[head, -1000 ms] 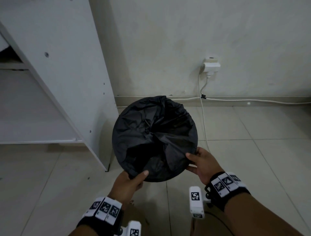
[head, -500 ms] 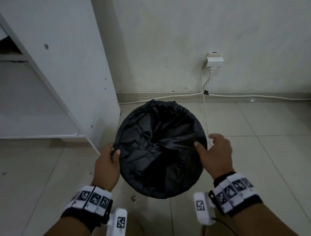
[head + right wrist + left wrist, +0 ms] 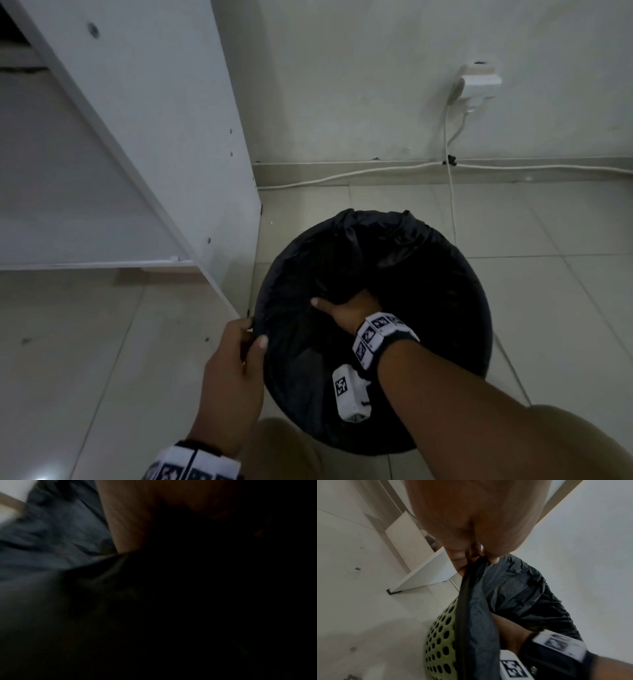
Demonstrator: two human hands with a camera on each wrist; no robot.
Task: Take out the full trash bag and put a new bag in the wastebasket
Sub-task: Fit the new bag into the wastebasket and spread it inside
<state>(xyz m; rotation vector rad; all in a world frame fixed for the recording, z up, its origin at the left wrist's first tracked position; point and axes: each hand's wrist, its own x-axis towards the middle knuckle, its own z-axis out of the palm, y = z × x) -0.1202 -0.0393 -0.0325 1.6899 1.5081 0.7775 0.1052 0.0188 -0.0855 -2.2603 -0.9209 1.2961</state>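
Black plastic, the bag lined the green wastebasket on the floor. My left hand pinched its rim at nine o'clock. My right hand reached inside; I couldn't tell its grip.

My head camera looks steeply down at the black plastic trash bag lining the wastebasket, the wall beyond it. My left wrist camera sits close along the left hand, sharing that bag and the green perforated wastebasket. My right wrist camera, inside the bag, is mostly dark.
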